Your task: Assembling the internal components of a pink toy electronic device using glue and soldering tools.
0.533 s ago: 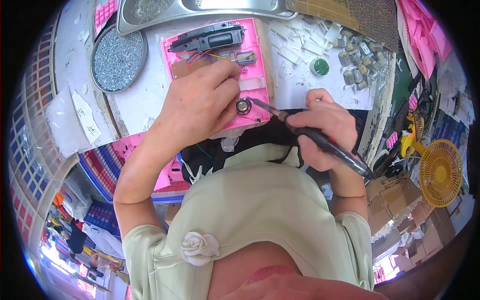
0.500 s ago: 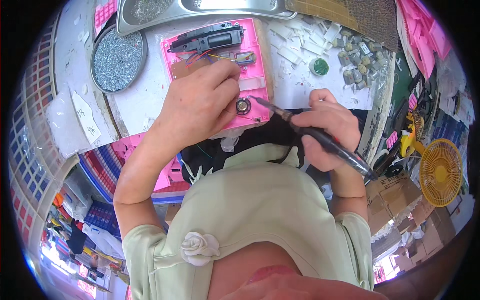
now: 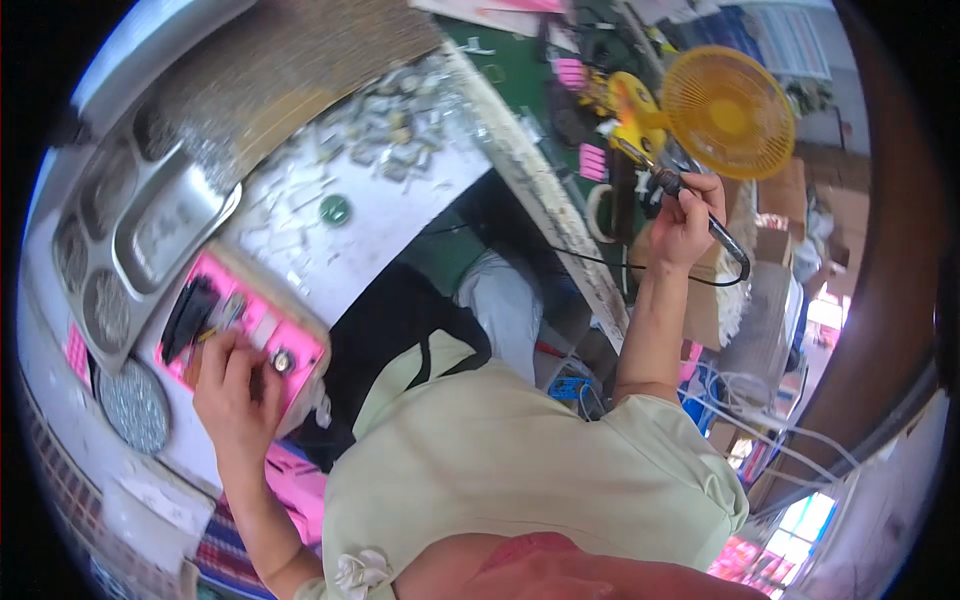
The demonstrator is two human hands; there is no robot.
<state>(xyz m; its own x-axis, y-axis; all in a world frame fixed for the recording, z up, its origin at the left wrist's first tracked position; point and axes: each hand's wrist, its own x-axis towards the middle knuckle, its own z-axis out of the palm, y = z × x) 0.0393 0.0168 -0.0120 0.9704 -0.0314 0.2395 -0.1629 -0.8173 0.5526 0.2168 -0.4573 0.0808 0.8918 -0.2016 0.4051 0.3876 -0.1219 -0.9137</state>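
My right hand (image 3: 688,222) is closed round a soldering iron (image 3: 724,240), raised over the right side with its metal tip pointing up and left, close to a yellow fan's base. A black cord trails from the handle's end. My left hand (image 3: 238,395) stays at a pink plastic casing (image 3: 312,348), fingers curled down over it. What its fingertips hold, if anything, is hidden. In the casing lie a black part (image 3: 190,315), a small motor (image 3: 234,305) and a round speaker (image 3: 283,361), just beside my left thumb.
Beyond the casing stands a metal compartment tray (image 3: 165,225). A round dish of screws (image 3: 135,405) is at the left. White pieces, several small motors (image 3: 400,140) and a green round item (image 3: 335,209) lie on the white table. A yellow fan (image 3: 728,112) stands far right.
My right hand has carried the soldering iron away from the casing, far right and up toward the fan. The view has turned to the right. My left hand remains at the casing.
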